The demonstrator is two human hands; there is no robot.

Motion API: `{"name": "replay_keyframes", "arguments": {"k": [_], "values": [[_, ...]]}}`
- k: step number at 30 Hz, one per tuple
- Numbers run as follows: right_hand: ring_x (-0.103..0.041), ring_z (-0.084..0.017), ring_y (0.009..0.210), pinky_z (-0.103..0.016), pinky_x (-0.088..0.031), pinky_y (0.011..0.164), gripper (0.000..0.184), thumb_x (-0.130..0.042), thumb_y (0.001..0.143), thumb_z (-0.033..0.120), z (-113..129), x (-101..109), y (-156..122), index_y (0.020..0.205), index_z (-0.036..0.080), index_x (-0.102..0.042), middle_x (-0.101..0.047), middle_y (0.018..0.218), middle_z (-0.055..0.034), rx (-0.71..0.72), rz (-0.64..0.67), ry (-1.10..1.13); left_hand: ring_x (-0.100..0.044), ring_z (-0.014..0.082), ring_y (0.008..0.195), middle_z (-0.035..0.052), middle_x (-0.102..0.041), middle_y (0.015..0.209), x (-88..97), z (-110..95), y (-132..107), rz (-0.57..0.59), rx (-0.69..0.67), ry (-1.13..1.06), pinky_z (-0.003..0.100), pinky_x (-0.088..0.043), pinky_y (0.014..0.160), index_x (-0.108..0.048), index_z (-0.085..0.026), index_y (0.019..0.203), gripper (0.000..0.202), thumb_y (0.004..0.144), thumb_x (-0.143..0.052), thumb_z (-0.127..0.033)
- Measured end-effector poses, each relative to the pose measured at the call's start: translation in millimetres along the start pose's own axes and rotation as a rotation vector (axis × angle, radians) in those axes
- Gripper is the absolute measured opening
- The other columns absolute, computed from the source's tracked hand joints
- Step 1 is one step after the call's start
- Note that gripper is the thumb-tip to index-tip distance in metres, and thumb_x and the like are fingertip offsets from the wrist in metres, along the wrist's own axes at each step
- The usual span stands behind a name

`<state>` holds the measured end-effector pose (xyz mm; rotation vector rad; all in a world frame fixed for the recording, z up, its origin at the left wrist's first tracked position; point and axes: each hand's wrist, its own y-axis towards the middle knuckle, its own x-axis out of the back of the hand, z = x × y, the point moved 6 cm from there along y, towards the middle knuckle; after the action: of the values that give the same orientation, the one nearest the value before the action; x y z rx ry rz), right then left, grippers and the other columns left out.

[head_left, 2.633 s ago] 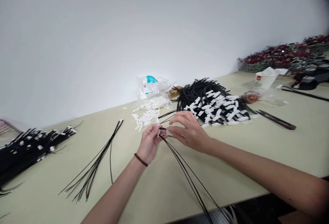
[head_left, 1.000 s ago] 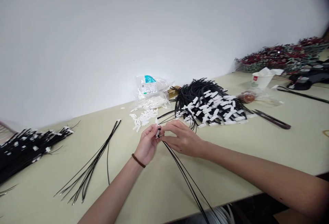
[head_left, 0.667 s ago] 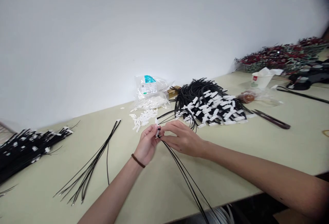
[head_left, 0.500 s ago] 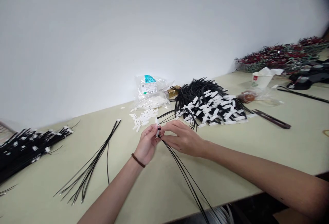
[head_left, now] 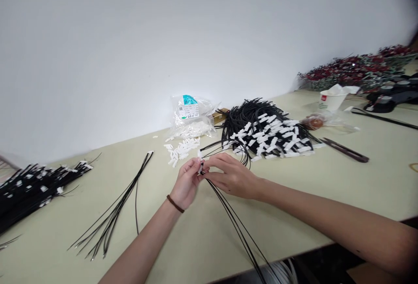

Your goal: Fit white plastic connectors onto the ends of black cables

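My left hand [head_left: 187,182] pinches a small white plastic connector [head_left: 200,156] between thumb and fingers; part of it is covered by the fingertips. My right hand [head_left: 234,176] meets it from the right, its fingertips closed on thin black wires [head_left: 233,215] at the connector. These wires hang down over the table's front edge. Other black wires [head_left: 214,145] run from the connector's upper end toward the right. Just behind my hands lie loose white connectors [head_left: 183,148]. How far each wire sits inside the connector cannot be made out.
A pile of black wires with white connectors [head_left: 271,134] lies behind my right hand, beside dark tweezers [head_left: 346,150]. A clear bag [head_left: 191,114] stands by the wall. More black wires [head_left: 122,201] and a dark bundle [head_left: 32,188] lie left. A paper cup [head_left: 332,101] stands right.
Almost nothing differs. Both hands stay together at the connector, with only a slight shift of the right fingertips; the view has moved a little.
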<state>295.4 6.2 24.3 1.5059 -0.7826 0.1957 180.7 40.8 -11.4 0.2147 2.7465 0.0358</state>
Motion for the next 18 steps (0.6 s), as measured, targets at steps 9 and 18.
{"name": "replay_keyframes", "arguments": {"k": [9, 18], "values": [[-0.047, -0.017, 0.094, -0.030, -0.044, 0.080, 0.015, -0.047, 0.083, 0.008, 0.9, -1.7, 0.5, 0.088, 0.016, -0.058, -0.057, 0.097, -0.0068, 0.008, 0.000, -0.004, -0.048, 0.0086, 0.061, -0.0005, -0.053, 0.063, -1.2, -0.4, -0.6, -0.010, 0.000, 0.007, 0.018, -0.038, 0.055, -0.059, -0.014, 0.066, 0.017, 0.070, -0.066, -0.028], [-0.047, -0.017, 0.094, -0.030, -0.043, 0.080, 0.016, -0.046, 0.083, 0.008, 1.1, -2.3, -0.5, 0.090, 0.017, -0.058, -0.056, 0.096, -0.0068, 0.001, 0.012, -0.007, -0.048, 0.0088, 0.062, -0.0010, -0.053, 0.062, -1.8, -1.3, -1.1, -0.017, -0.001, 0.004, 0.019, -0.038, 0.055, -0.060, -0.013, 0.066, 0.017, 0.069, -0.068, -0.028]]}}
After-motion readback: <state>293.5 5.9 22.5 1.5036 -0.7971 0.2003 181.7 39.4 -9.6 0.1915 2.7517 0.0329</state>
